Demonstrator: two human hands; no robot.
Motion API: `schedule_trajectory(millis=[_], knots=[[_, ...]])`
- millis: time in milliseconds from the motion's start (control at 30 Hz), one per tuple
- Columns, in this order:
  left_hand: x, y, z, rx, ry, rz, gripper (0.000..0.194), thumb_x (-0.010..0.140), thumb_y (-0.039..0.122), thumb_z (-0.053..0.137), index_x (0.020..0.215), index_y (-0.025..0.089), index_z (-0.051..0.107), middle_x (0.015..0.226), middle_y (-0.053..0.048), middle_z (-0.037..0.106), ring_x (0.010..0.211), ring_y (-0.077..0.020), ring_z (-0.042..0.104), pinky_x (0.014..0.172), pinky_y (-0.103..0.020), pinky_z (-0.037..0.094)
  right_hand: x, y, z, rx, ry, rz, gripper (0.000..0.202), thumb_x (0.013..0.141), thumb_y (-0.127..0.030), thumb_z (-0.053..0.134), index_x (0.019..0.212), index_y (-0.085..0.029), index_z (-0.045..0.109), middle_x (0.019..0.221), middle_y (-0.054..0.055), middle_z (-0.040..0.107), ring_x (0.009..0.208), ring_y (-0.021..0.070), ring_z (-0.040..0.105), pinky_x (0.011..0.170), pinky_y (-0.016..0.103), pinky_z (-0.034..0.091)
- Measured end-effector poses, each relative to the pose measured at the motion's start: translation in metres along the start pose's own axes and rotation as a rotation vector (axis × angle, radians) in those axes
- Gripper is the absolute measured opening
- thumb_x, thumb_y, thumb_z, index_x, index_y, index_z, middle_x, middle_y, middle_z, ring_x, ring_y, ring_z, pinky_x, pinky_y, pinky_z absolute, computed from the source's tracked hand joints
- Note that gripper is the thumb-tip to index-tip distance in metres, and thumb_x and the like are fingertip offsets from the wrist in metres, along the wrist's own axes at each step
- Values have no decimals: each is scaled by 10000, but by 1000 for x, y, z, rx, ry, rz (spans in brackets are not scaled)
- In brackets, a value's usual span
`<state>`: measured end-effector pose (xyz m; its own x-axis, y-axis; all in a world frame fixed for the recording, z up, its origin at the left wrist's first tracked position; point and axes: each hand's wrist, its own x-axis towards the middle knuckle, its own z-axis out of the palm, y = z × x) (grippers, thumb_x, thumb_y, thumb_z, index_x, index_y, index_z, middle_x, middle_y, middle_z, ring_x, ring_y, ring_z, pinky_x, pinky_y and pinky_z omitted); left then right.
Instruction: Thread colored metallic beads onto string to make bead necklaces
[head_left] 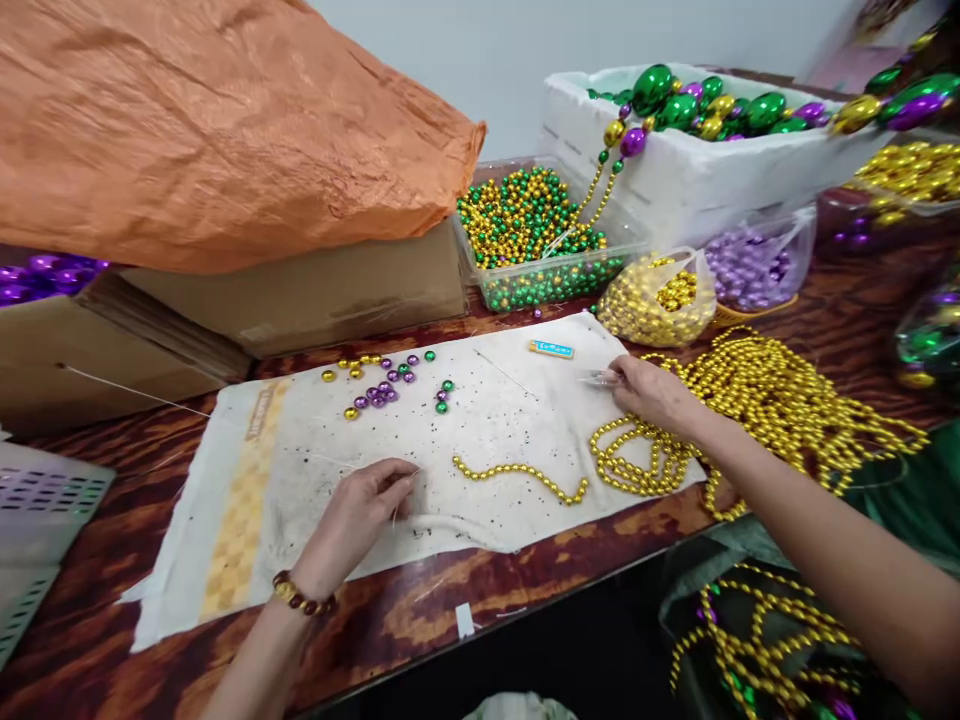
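My left hand [366,503] is low over the white towel [450,530], thumb and fingers pinched on a thin pale thread. On the towel's right side, my right hand [654,392] is closed around a small silver tool [596,378], perhaps snips; its shape is partly hidden by the fingers. Between the hands lies a short strand of gold beads [517,470]. Loose purple beads [381,392], gold beads [352,366] and green beads [442,406] are scattered toward the back. A blue and orange lighter [551,349] and a thin needle-like rod [504,372] rest there too.
A heap of gold bead strings [780,410] covers the right side. Behind stand a clear bin of gold and green beads [536,265], a white foam box [622,190] and bags of gold [660,300] and purple beads [757,260]. Cardboard boxes [315,300] line the left back.
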<state>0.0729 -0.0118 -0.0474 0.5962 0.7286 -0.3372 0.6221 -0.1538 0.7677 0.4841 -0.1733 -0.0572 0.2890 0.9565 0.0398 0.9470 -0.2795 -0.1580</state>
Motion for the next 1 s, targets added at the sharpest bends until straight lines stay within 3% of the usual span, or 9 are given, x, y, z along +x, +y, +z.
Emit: schedule_trajectory(millis=[133, 233, 367, 500, 667, 800, 900, 1000], knots=[[-2, 5, 4, 147, 73, 64, 252, 886, 424, 492, 870, 215, 633, 583, 31, 586, 570, -145, 548, 603, -262, 390, -2, 3, -6, 93, 114, 52, 262, 948, -256, 376, 1178, -146, 440, 1048, 112, 627, 924, 216, 616, 770, 288, 458], [-3, 9, 6, 119, 116, 100, 253, 893, 419, 480, 862, 213, 623, 597, 31, 569, 580, -142, 543, 601, -254, 393, -5, -17, -17, 175, 196, 37, 300, 951, -306, 411, 1201, -149, 463, 1113, 134, 603, 987, 255, 600, 818, 341, 462], [-2, 13, 9, 61, 148, 119, 241, 887, 403, 484, 855, 202, 614, 609, 27, 562, 578, -143, 536, 584, -248, 389, -14, -83, -24, 251, 54, -147, 301, 981, -344, 382, 1192, -176, 515, 1080, 103, 611, 944, 223, 611, 805, 322, 471], [-4, 16, 10, 94, 166, 147, 215, 886, 360, 482, 827, 197, 610, 599, 29, 554, 570, -139, 520, 575, -247, 374, -19, -157, -16, 239, -148, -338, 284, 985, -339, 389, 1184, -205, 542, 1030, 68, 618, 862, 196, 630, 737, 297, 477], [-7, 18, 8, 97, 170, 157, 227, 903, 364, 457, 829, 203, 599, 613, 31, 538, 576, -135, 499, 558, -244, 354, -10, -208, -3, 118, -158, -409, 265, 996, -326, 360, 1088, -182, 563, 1005, 75, 617, 768, 192, 632, 622, 283, 443], [-9, 17, 10, 112, 146, 185, 220, 912, 348, 442, 824, 211, 590, 624, 32, 528, 582, -135, 485, 569, -249, 356, -1, -223, 8, 94, -138, -408, 271, 1002, -293, 337, 1067, -192, 580, 981, 63, 629, 728, 186, 633, 582, 277, 420], [-10, 12, 10, 204, 130, 187, 207, 908, 305, 437, 796, 212, 583, 635, 23, 540, 594, -146, 498, 594, -267, 371, 6, -216, 16, 122, -142, -351, 267, 1001, -298, 347, 1062, -217, 594, 954, 43, 638, 734, 175, 637, 599, 267, 427], [-10, 8, 7, 381, 295, 215, 173, 887, 259, 458, 945, 210, 613, 862, -39, 614, 802, -202, 563, 727, -315, 415, 14, -188, 15, 128, -120, -245, 332, 1017, -315, 292, 1082, -190, 592, 975, 70, 640, 773, 168, 638, 659, 265, 445]])
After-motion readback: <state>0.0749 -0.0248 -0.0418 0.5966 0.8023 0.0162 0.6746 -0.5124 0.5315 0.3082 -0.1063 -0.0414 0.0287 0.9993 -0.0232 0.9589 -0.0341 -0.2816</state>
